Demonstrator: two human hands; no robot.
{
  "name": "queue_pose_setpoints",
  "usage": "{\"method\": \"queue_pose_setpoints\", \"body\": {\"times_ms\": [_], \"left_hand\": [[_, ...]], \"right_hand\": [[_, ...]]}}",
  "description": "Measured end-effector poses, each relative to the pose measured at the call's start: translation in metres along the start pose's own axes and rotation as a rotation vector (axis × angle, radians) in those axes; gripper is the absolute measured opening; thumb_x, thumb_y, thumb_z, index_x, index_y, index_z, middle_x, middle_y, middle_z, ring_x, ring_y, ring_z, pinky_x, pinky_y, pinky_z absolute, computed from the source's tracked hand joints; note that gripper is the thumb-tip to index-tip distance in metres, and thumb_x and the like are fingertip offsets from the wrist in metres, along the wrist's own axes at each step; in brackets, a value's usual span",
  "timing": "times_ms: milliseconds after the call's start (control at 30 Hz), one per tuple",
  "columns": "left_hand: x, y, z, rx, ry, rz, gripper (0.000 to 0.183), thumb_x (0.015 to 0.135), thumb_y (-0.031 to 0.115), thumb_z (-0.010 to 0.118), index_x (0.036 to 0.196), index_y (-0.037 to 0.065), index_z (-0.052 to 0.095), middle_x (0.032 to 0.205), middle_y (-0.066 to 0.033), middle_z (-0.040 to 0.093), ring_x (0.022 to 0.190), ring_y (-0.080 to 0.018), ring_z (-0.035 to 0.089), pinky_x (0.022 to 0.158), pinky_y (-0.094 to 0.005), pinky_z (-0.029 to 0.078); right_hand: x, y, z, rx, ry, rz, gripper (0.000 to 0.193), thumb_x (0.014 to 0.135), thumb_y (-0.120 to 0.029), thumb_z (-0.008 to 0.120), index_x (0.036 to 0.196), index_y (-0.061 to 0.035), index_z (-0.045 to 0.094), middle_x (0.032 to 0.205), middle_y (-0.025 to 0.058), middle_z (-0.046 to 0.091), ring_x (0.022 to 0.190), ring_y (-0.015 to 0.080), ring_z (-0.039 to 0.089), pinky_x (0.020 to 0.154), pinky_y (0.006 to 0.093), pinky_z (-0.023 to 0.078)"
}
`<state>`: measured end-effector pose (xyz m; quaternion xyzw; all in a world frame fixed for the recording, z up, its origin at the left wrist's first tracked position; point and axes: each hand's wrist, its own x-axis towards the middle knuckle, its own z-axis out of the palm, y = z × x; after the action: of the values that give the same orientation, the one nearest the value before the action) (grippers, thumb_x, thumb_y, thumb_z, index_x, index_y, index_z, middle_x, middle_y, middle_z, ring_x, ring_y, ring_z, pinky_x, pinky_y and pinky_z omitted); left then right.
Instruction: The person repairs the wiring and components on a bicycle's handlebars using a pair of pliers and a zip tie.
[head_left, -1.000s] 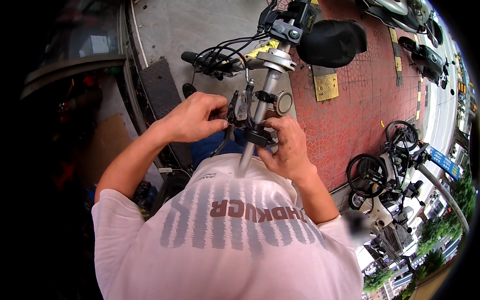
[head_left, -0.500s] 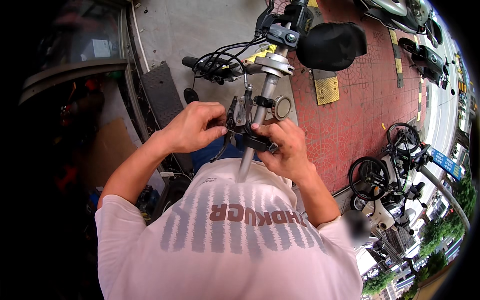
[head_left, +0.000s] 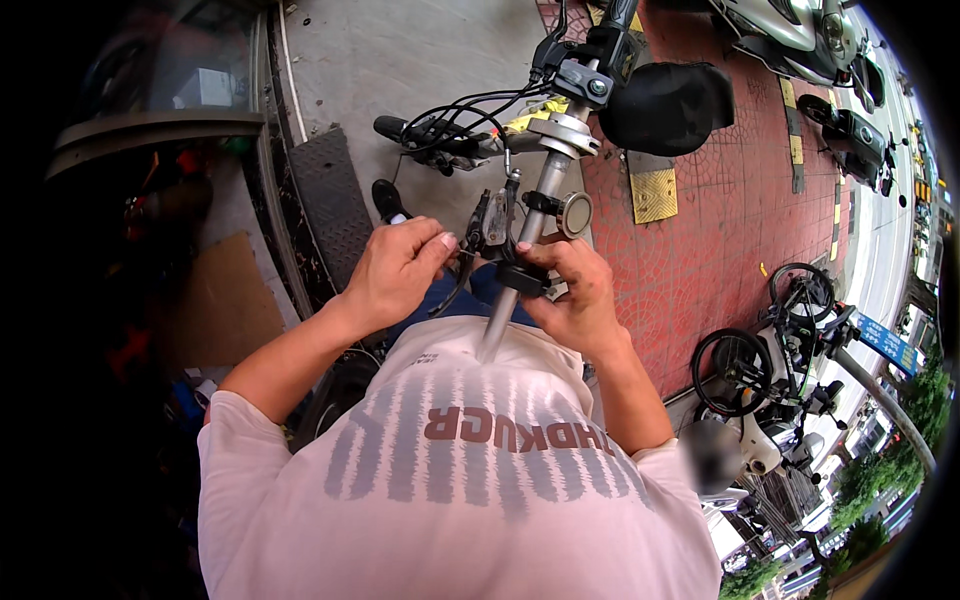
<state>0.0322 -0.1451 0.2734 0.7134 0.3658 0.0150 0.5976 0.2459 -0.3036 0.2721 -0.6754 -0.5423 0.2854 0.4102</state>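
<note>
A bare silver handlebar (head_left: 505, 318) runs from my waist up to the stem clamp (head_left: 565, 133). Between the fingertips of my left hand (head_left: 398, 268), closed in a pinch, is a thin dark rod whose kind I cannot make out; it points toward the brake lever assembly (head_left: 495, 222). My right hand (head_left: 578, 288) is closed round a black clamp (head_left: 523, 278) on the handlebar, thumb and finger on either side, partly hiding it. Just above sits a round, silver-rimmed piece (head_left: 575, 215) on a black bracket. Black cables (head_left: 450, 108) loop from the far controls toward the lever.
A black saddle-shaped piece (head_left: 668, 108) stands beyond the bar on the right, over red paving (head_left: 640, 290). Parked bikes (head_left: 760, 360) and scooters (head_left: 805, 35) are at the right. A ridged ramp plate (head_left: 340, 195) and a doorway lie on the left.
My left hand has drawn slightly up and away from the lever, with its fingertips still pinched. My right hand stays at the clamp. The handlebar has shifted a little right in view.
</note>
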Motion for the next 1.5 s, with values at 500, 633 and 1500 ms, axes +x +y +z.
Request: {"method": "queue_pose_setpoints", "body": {"times_ms": [500, 633, 1500], "left_hand": [[0.011, -0.027, -0.002, 0.119, -0.091, 0.466, 0.016, 0.085, 0.0, 0.071, 0.094, 0.0, 0.058, 0.09, -0.0135, 0.057, 0.083, -0.0313, 0.061, 0.072, -0.0414, 0.05], [0.023, -0.031, -0.01, 0.184, -0.119, 0.66, 0.022, 0.079, -0.002, 0.074, 0.094, 0.001, 0.058, 0.091, -0.0145, 0.057, 0.085, -0.0378, 0.059, 0.072, -0.0434, 0.049], [0.023, -0.018, 0.001, 0.33, -0.003, 0.667, 0.02, 0.073, 0.002, 0.066, 0.087, 0.004, 0.052, 0.09, -0.0137, 0.05, 0.085, -0.037, 0.058, 0.067, -0.0479, 0.049]], "right_hand": [[-0.001, 0.0, 0.0, -0.045, -0.052, 0.027, 0.039, 0.066, -0.001, 0.08, 0.104, -0.0048, 0.072, 0.097, 0.008, 0.075, 0.085, 0.0271, 0.067, 0.078, 0.0369, 0.052], [0.001, -0.004, 0.0, -0.042, -0.039, 0.031, 0.035, 0.067, -0.002, 0.08, 0.101, -0.0061, 0.071, 0.099, 0.007, 0.077, 0.084, 0.0287, 0.066, 0.076, 0.0389, 0.052], [-0.003, 0.0, -0.001, -0.074, -0.062, 0.035, 0.047, 0.061, 0.0, 0.081, 0.107, -0.0008, 0.072, 0.094, 0.0104, 0.071, 0.087, 0.0224, 0.07, 0.08, 0.0326, 0.055]]}}
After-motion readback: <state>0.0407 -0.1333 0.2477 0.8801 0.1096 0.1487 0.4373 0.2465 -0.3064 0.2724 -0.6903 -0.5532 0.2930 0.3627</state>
